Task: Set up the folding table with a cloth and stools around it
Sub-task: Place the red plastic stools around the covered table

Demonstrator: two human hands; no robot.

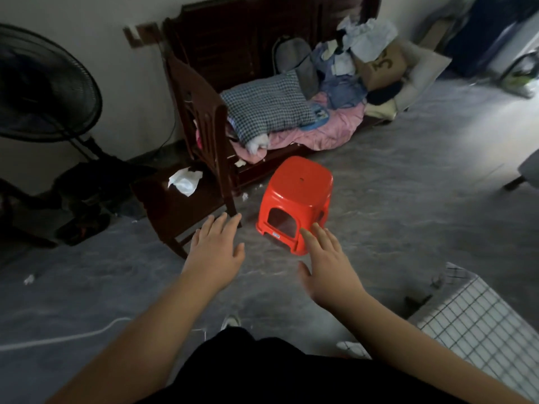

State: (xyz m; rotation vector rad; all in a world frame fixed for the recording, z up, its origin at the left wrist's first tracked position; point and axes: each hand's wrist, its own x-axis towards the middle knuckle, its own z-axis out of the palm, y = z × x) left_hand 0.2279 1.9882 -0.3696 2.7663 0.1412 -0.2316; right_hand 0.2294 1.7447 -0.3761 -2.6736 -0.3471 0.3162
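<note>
A red plastic stool [297, 196] stands upright on the grey floor, in front of a dark wooden bench. My left hand [215, 249] is stretched out with straight fingers, to the left of the stool and apart from it. My right hand [326, 263] reaches forward with spread fingers; its fingertips overlap the stool's near bottom corner in the view, and I cannot tell whether they touch. Neither hand holds anything. A white cloth with a dark grid pattern [478, 325] covers a surface at the lower right.
A dark wooden chair [186, 185] with a crumpled tissue on its seat stands left of the stool. The bench [291, 118] behind is piled with bedding, clothes and a cardboard box. A standing fan [43, 91] is at the left. A white cable [58, 339] lies on the floor.
</note>
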